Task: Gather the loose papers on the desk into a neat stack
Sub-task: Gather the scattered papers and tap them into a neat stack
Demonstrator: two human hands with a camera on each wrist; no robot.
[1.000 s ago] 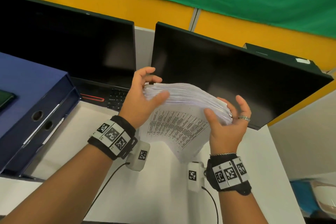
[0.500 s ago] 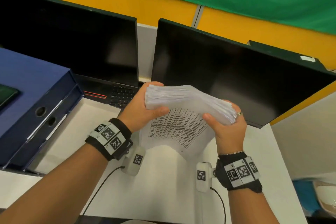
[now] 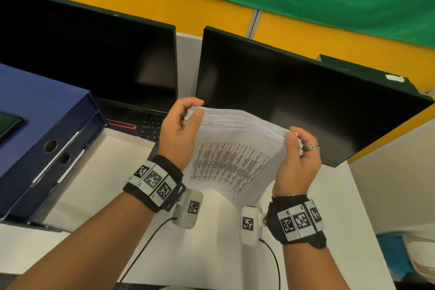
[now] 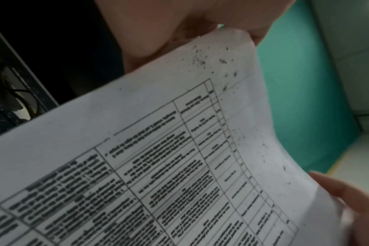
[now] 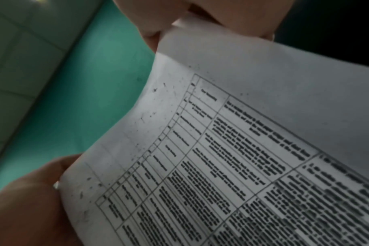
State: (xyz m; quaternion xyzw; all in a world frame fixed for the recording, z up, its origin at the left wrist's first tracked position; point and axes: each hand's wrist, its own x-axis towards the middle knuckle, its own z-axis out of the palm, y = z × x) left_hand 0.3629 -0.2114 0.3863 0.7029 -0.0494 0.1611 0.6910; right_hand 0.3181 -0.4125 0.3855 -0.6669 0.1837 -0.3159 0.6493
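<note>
A thick stack of white papers (image 3: pixel 231 141) stands on its lower edge on the white desk (image 3: pixel 211 254), its front sheet printed with a table. My left hand (image 3: pixel 188 115) grips the stack's upper left corner, thumb in front and fingers curled over the top. My right hand (image 3: pixel 297 142) grips the upper right corner the same way. The top edge bows upward between them. In the left wrist view the printed sheet (image 4: pixel 179 158) fills the frame; in the right wrist view the same sheet (image 5: pixel 242 149) does too.
Two dark monitors (image 3: pixel 294 96) stand close behind the stack. A laptop keyboard (image 3: pixel 150 122) lies under the left monitor. Blue binders (image 3: pixel 42 129) sit at the left. The desk's right edge drops off near a blue object (image 3: pixel 395 256).
Both hands closed onto the stack's top corners half a second ago; since then the fingers have curled tighter over the top edge and the stack stands slightly more upright.
</note>
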